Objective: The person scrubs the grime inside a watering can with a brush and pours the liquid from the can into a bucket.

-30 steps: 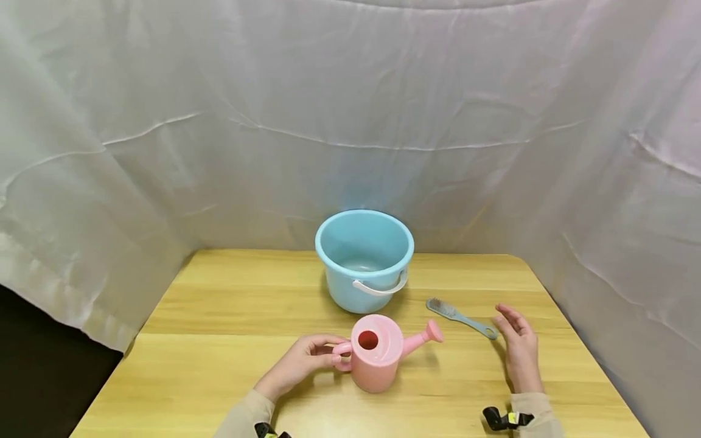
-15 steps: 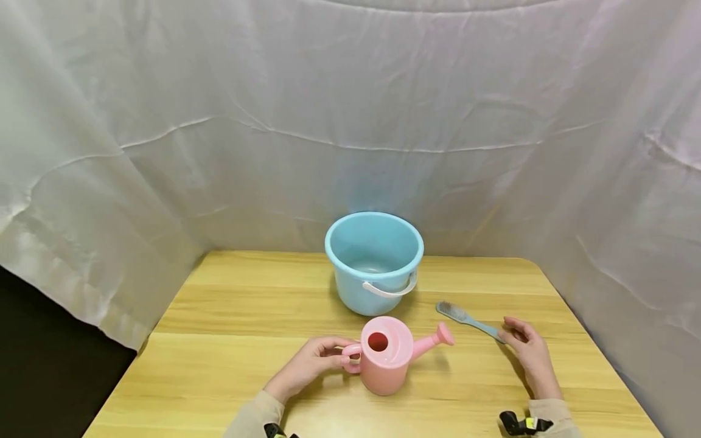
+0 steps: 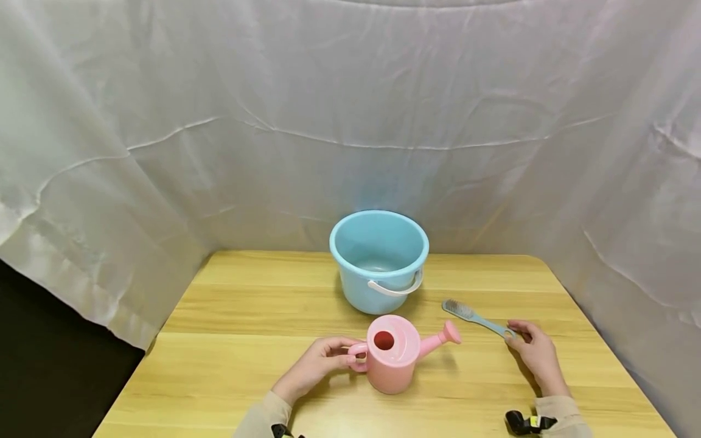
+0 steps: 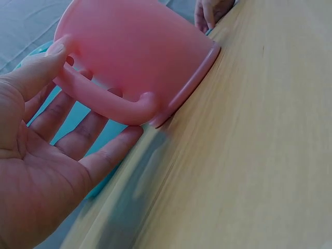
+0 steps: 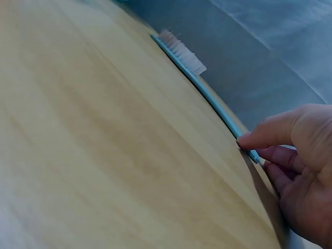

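Note:
A pink watering can [image 3: 391, 371] stands upright on the table, its spout pointing right. My left hand [image 3: 320, 368] holds its handle; in the left wrist view the thumb lies on the top of the handle [image 4: 104, 101] and fingertips show through the loop. To the right, a light-blue scrubbing brush [image 3: 482, 321] lies on the table, and the right wrist view shows its pale bristles [image 5: 181, 52] facing up. My right hand [image 3: 537, 356] pinches the end of the brush's handle between thumb and fingers.
Behind the watering can stands a light-blue bucket [image 3: 358, 292] with a white handle [image 3: 394, 292] hanging down its front. Grey-white cloth [image 3: 350, 121] encloses the wooden table [image 3: 235, 316] at the back and both sides.
My right hand has come down onto the brush's handle end and now pinches it. The left hand keeps its hold on the watering can. The head view has shifted slightly.

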The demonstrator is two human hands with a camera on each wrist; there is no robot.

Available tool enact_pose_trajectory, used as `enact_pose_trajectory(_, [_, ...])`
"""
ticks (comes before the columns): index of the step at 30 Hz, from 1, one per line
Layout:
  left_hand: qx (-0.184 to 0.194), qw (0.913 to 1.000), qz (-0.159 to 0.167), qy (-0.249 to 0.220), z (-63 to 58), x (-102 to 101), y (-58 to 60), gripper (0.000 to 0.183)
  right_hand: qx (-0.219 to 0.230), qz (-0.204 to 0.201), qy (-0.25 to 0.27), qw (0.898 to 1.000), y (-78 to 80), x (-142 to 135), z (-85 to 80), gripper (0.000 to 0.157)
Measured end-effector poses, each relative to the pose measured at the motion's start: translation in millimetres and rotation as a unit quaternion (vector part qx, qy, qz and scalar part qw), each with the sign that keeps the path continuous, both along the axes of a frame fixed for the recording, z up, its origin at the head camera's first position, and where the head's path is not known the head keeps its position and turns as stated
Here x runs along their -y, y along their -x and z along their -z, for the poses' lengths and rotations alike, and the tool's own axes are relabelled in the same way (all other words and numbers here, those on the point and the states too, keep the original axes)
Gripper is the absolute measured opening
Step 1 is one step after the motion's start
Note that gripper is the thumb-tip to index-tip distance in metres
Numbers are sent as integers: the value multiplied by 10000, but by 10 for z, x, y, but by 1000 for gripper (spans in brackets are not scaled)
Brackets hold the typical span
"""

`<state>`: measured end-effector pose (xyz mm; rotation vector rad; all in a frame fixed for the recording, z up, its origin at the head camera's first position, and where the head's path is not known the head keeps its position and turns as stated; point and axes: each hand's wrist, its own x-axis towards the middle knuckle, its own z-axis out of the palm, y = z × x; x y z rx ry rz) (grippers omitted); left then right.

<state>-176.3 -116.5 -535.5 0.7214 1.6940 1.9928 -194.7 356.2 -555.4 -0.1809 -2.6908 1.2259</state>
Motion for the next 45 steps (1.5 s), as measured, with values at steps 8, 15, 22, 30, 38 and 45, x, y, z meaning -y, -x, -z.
enact_pose_trajectory(8, [31,10000,20,61,12,5,-21,33,51,-134,-171,9998,-11,-15,26,41])
enact_pose_trajectory(15, [-74,10000,42,-37,10,2,11,33,-211,-377,-117,9990,27,6,3,40])
enact_pose_trajectory(22, [-13,10000,38,-50,14,11,18,33,-440,-415,-290,9978,45,24,14,48])
enact_pose_trajectory(30, [-28,10000,33,-44,13,-2,13,33,-556,-491,-313,9968,48,4,26,48])
enact_pose_trajectory(38, [-49,10000,41,-36,22,-2,14,33,-164,-310,-263,9990,54,1,14,34])
enact_pose_trajectory(45, [-28,10000,29,-45,30,3,17,33,146,-259,-145,9995,60,8,-9,27])
